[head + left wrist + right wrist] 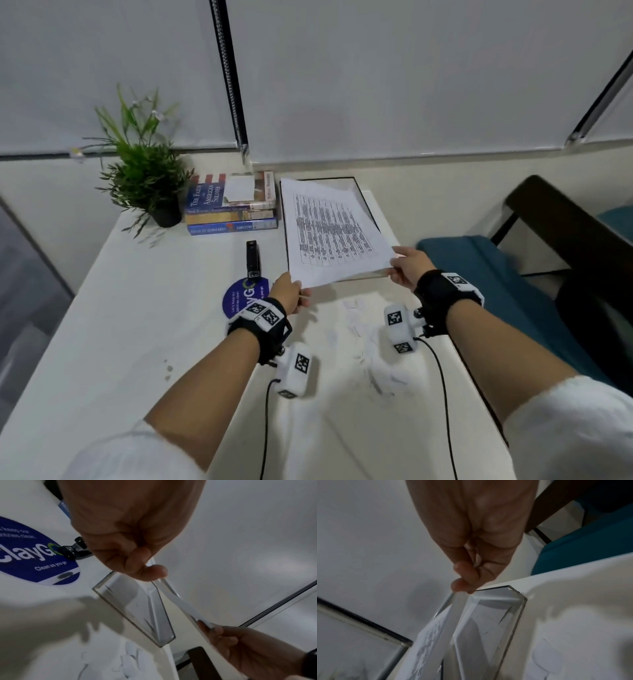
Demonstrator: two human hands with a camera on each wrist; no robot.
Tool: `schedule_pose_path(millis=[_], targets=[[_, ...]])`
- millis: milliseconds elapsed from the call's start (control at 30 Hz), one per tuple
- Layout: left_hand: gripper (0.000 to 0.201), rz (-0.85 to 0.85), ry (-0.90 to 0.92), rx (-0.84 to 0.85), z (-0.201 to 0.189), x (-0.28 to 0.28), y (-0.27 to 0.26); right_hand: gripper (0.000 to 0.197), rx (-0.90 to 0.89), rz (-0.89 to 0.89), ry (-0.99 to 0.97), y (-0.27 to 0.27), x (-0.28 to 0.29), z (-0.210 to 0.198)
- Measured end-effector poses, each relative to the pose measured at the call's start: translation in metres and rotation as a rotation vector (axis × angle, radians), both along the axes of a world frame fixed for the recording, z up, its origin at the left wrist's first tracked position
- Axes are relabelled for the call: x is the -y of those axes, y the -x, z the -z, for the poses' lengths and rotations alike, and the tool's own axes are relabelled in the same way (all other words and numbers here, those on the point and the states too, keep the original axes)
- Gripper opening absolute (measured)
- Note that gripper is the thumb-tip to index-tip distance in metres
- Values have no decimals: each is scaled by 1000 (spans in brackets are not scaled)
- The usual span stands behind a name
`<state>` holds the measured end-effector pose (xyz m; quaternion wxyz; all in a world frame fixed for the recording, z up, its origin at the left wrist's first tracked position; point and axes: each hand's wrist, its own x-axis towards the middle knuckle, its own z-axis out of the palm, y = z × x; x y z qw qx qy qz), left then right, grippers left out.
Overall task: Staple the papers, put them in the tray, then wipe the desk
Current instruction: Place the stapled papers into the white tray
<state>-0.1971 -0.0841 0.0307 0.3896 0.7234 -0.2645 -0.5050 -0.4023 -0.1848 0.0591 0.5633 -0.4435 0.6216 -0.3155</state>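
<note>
A sheaf of printed papers (332, 233) hangs tilted just above a clear tray (367, 205) at the desk's back right. My left hand (302, 295) pinches the sheaf's near left corner, and my right hand (394, 264) pinches its near right corner. In the left wrist view my left hand (150, 572) holds the thin paper edge (185, 605) over the tray (133, 608), with my right hand (214, 630) at the far end. The right wrist view shows my right hand (462, 586) at the papers (433, 635) beside the tray (513, 622). A black stapler (252, 258) lies left of the tray.
Small white paper scraps (356, 318) lie on the desk in front of the tray. A round blue sticker (239, 298) sits under my left wrist. Stacked books (233, 209) and a potted plant (144, 171) stand at the back. A teal chair (496, 260) is right of the desk.
</note>
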Motion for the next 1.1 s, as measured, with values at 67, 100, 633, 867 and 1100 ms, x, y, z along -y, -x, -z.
schedule_pose_path(millis=[67,100,633,867,1100], targets=[[34,7,-31,12,8,12,-3,48,-48,-7,11,-8,15,5],[35,3,-40,15,11,17,-3,47,-85,-11,25,-11,22,9],[20,-115,-107,49,68,127,-12,47,-459,-142,116,-43,107,70],[47,77,-105,314,71,131,-20,55,-347,-348,-26,-51,117,88],[65,174,-132,317,63,111,-21,59,-325,-380,-22,-32,98,86]])
